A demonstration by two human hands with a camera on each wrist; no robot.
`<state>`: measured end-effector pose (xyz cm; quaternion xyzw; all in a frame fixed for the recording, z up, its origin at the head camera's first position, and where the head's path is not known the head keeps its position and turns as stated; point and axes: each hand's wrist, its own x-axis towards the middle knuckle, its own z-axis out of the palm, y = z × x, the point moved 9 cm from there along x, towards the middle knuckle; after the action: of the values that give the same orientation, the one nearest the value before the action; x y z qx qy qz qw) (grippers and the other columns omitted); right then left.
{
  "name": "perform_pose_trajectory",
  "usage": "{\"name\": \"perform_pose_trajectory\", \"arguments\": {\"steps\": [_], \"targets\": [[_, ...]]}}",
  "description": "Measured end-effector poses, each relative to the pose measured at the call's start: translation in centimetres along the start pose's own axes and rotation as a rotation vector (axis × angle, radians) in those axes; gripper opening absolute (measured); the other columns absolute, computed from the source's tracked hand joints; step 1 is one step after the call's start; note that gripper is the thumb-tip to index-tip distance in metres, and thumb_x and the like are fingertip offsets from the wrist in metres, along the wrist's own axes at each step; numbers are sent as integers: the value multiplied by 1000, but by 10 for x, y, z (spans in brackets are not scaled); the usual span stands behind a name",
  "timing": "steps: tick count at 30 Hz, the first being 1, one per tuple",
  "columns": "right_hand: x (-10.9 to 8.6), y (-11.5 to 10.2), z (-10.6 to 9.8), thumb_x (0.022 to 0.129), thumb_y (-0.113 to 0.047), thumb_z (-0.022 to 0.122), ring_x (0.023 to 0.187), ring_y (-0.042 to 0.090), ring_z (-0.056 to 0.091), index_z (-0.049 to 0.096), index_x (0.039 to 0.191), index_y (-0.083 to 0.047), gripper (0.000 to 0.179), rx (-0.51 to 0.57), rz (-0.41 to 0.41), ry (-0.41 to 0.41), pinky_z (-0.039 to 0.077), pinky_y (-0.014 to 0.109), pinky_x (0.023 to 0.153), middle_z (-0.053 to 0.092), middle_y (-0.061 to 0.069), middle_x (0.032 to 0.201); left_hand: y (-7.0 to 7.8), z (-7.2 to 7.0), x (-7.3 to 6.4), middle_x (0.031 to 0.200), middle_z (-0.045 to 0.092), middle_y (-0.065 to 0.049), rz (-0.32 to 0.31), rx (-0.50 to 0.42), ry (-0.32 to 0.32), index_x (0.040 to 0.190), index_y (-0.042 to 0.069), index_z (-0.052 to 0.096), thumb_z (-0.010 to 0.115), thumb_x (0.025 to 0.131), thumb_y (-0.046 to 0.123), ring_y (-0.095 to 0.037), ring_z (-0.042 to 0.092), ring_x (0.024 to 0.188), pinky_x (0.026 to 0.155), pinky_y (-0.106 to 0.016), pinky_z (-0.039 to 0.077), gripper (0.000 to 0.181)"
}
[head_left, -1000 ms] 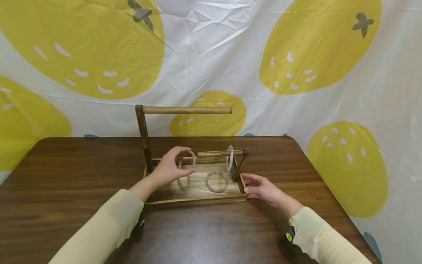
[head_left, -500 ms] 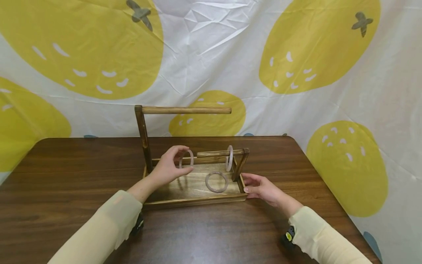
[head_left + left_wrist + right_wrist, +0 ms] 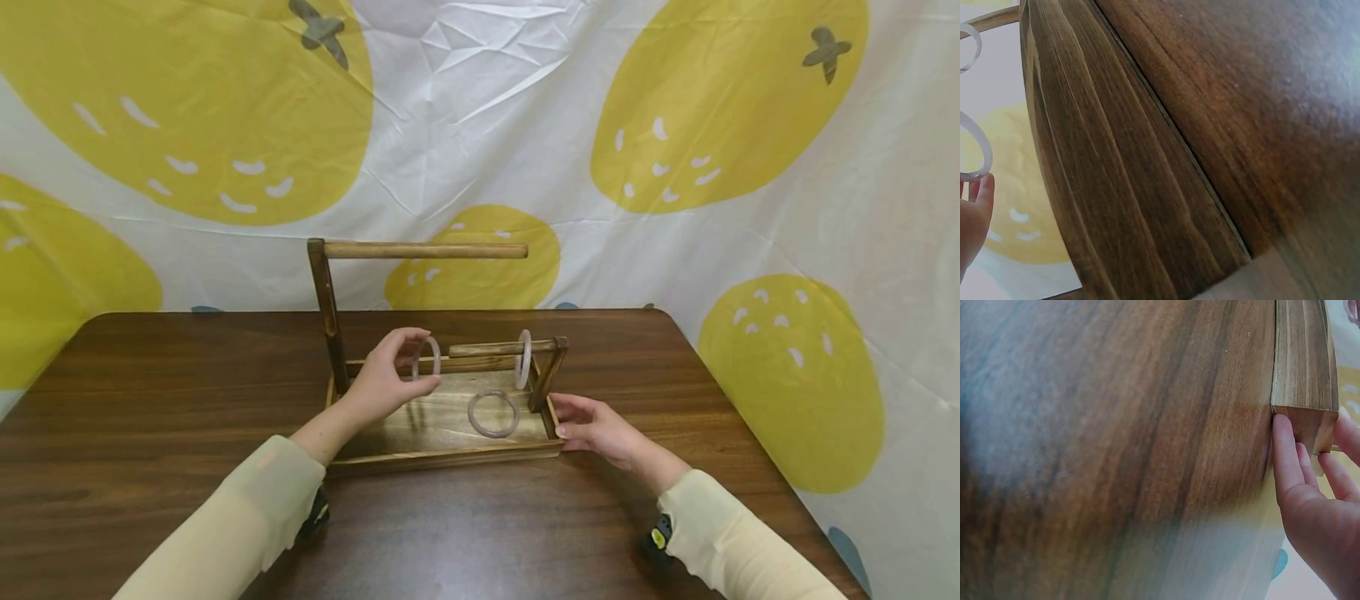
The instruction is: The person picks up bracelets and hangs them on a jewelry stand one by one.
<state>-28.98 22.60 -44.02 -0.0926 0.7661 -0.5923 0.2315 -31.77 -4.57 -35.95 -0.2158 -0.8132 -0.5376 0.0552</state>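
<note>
My left hand (image 3: 381, 377) pinches a pale, translucent bangle (image 3: 437, 358) upright between thumb and fingertips, above the left half of a wooden bangle stand (image 3: 450, 459). The ring stands just left of the free end of the stand's short bar (image 3: 480, 350). Another bangle (image 3: 527, 357) hangs on that bar by its right post, and a third bangle (image 3: 492, 434) lies flat on the tray floor. At the stand's right end, my right hand (image 3: 596, 429) grips the end wall, thumb at the rim and fingers (image 3: 1285, 447) against the outer face.
A taller bar (image 3: 427, 251) runs rightward from the stand's left post (image 3: 326, 317), above and behind my left hand. The stand sits on a dark wooden table (image 3: 187, 400). Behind it hangs a white cloth (image 3: 480, 150) printed with yellow fruit.
My left hand has shifted slightly left and up with the bangle. My right hand, the stand and the other two bangles hold their places.
</note>
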Motion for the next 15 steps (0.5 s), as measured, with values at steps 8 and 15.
{"name": "perform_pose_trajectory", "arguments": {"steps": [8, 15], "targets": [[0, 1, -1, 91, -2, 55, 95, 11, 58, 21, 143, 12, 64, 0, -1, -4, 54, 30, 81, 39, 35, 129, 4, 0, 0, 123, 52, -16, 4, -18, 2, 127, 1, 48, 75, 76, 8, -33, 51, 116, 96, -43, 47, 57], [1, 2, -2, 91, -2, 55, 96, 11, 58, 21, 143, 11, 63, -6, 7, -9, 54, 31, 81, 38, 35, 130, 7, 0, 1, 124, 52, -16, 6, -50, -1, 127, 1, 47, 75, 77, 8, -36, 51, 117, 96, -43, 47, 57]]}}
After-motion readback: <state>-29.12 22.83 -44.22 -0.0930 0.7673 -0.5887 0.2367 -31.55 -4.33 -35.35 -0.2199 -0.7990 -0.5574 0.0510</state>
